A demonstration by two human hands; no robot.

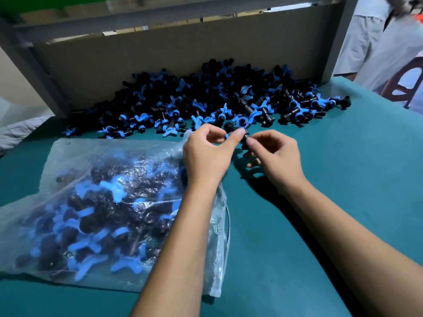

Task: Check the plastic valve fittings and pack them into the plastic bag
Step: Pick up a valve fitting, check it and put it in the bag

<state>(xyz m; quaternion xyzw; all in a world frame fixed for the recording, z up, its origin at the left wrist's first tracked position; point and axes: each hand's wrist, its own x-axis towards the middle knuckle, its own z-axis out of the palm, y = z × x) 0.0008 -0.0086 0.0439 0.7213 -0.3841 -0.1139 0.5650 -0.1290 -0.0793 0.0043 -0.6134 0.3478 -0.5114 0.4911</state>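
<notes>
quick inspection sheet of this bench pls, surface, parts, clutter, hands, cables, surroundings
surface: teal table top.
job's things: loose pile of valve fittings against a cardboard panel; plastic bag, partly filled, lying flat at left.
clutter: nothing seen.
hands: left hand and right hand each have a grip on one held fitting between them.
cables: nothing seen.
surroundings: another person and a red chair at far right.
</notes>
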